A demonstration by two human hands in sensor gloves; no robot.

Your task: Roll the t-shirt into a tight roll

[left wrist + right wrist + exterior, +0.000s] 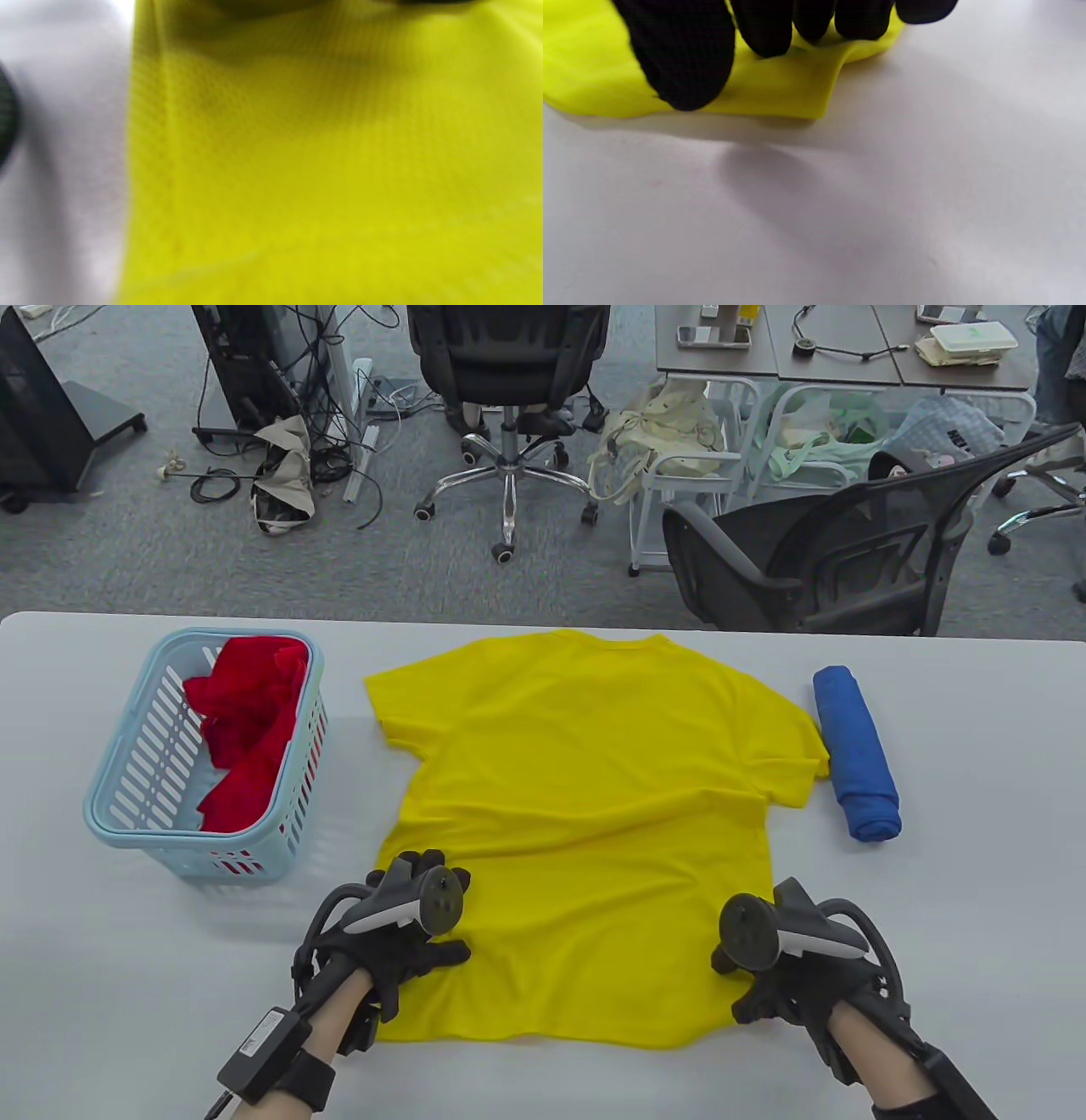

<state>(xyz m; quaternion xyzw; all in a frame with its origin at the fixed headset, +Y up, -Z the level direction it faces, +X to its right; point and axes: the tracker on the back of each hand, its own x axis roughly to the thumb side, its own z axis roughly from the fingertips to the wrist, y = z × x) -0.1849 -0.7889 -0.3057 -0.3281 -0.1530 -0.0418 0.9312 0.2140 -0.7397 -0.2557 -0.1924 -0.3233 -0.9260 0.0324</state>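
L hand (399, 925) rests on the t-shirt (585, 814) at its near-left hem corner; fingers look fairly straight, no pinch seen. R hand (780, 976) is at the near-right hem corner, fingertips (687, 63) curled onto a lifted fold of fabric, gripping it. Shirt lies flat, mid-table (933, 984), collar at far edge. Fabric: light, soft, thin; likely to creep and bunch, so take hold at both hem corners w/ even tension. Beyond: basket (127, 814) w/ red cloth (246, 729) far-left; blue roll (855, 751) far-right.
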